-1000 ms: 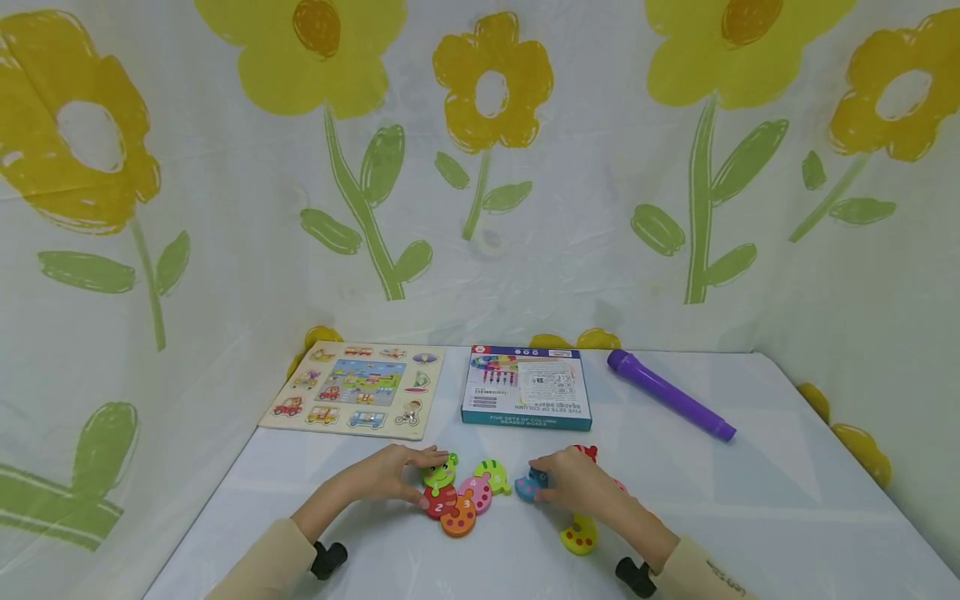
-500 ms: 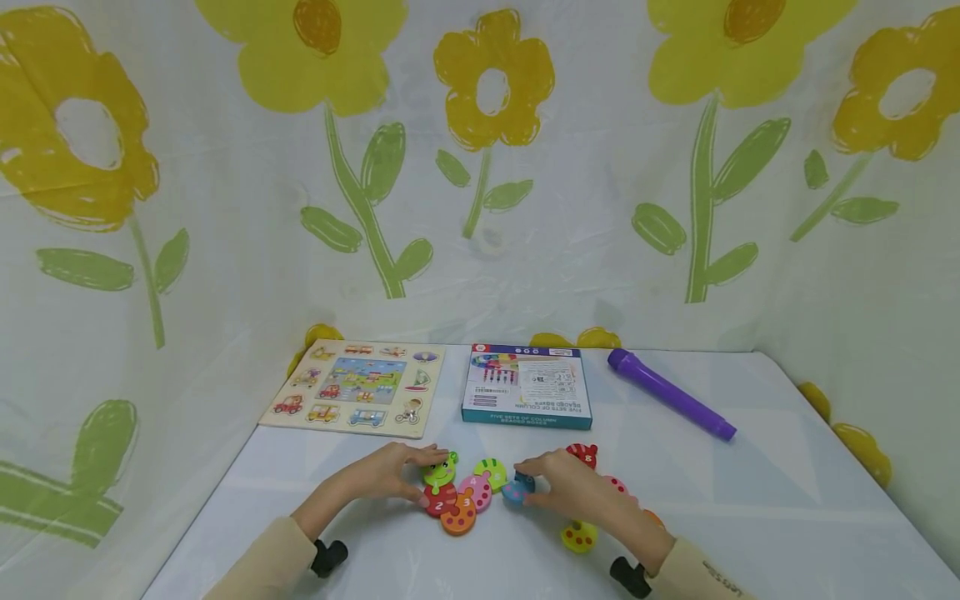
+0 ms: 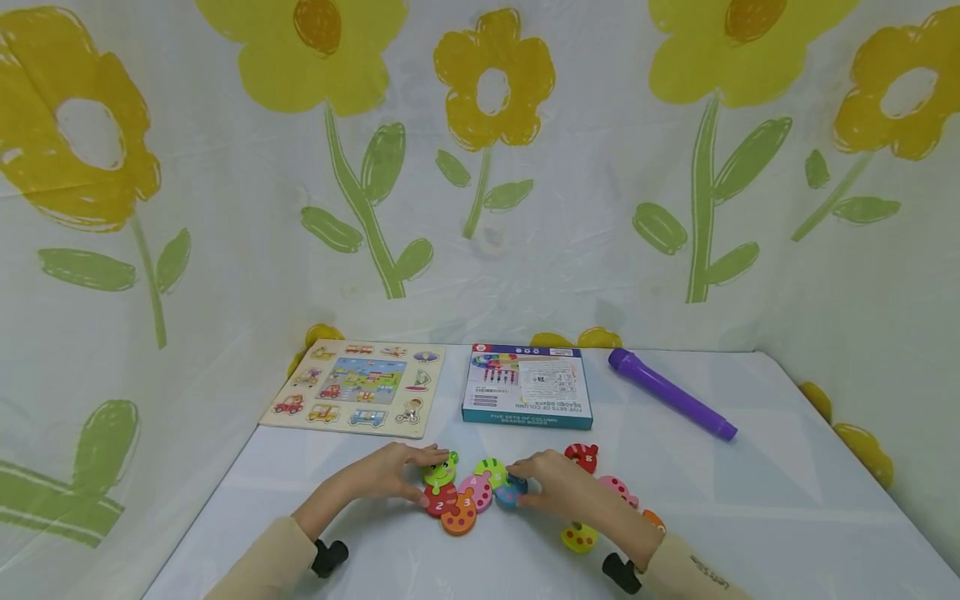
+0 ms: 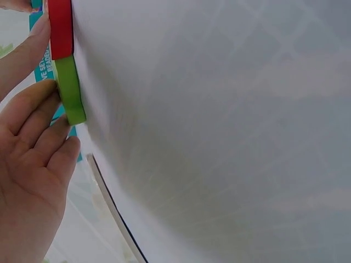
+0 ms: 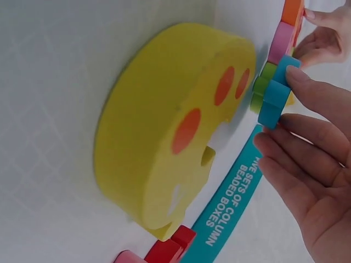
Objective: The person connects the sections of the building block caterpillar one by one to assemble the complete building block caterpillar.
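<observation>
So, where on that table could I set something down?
Best: the right side of the table, between the purple stick and loose pieces. Also bare: the near patch between left sleeve and right sleeve. Crowded: where left hand and right hand flank the caterpillar.

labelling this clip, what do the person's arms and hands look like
The left hand and right hand are bare, coming out of long beige sleeves. The right sleeve carries dark lettering, too small to read. A stubby black device shows at each wrist.
</observation>
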A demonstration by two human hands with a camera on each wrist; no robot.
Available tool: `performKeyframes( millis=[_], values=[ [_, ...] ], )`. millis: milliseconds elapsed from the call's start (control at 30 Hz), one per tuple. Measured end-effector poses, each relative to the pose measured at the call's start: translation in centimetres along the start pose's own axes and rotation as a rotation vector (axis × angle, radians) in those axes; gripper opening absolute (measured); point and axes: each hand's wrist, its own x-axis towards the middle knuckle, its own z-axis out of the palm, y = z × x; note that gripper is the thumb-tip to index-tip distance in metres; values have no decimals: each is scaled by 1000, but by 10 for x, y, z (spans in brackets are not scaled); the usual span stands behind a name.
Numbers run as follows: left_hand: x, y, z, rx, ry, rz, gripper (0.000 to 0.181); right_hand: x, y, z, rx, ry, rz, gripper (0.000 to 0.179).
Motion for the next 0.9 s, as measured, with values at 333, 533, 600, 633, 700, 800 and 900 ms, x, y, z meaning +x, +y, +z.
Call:
performKeyframes(
  millis=[333, 533, 600, 633, 700, 800, 900],
  values=[
    [1, -1, 0, 20, -5, 7, 67, 5, 0, 3, -35, 4, 16, 42],
    [0, 1, 1, 12, -2, -14, 66, 6, 1, 5, -20, -4, 18, 45],
    [0, 1, 1, 8, -2, -17, 66, 5, 1, 5, -11, -4, 16, 45],
    [-1, 1, 1, 9, -2, -17, 66, 5, 0, 5, -7, -5, 16, 45],
    [-1, 1, 1, 8, 0, -14, 66, 4, 0, 4, -8, -5, 12, 44],
    [-1, 1, 0, 6, 2, -19, 66, 2, 0, 2, 3, -5, 6, 44],
    [-1, 1, 0, 5, 3, -21, 66, -1, 4, 1, 35, -5, 13, 44]
  ],
)
